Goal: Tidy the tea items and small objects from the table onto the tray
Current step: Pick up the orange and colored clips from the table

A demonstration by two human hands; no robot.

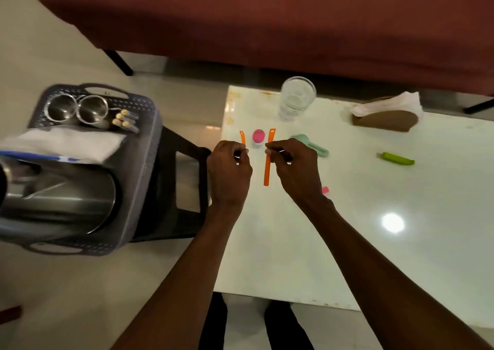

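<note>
My left hand is closed around a short orange strip whose tip sticks up above the fingers. My right hand pinches a longer orange strip that hangs upright over the white table. Between and behind the hands stands a small pink-topped container. A mint green scoop, a green clip and a small pink piece lie on the table. The grey perforated tray at the left holds two steel cups, several batteries, a white cloth and a steel kettle.
A clear glass stands at the table's far edge. A brown napkin holder with white tissues sits at the far right. The tray rests on a dark stool. A maroon sofa runs behind the table.
</note>
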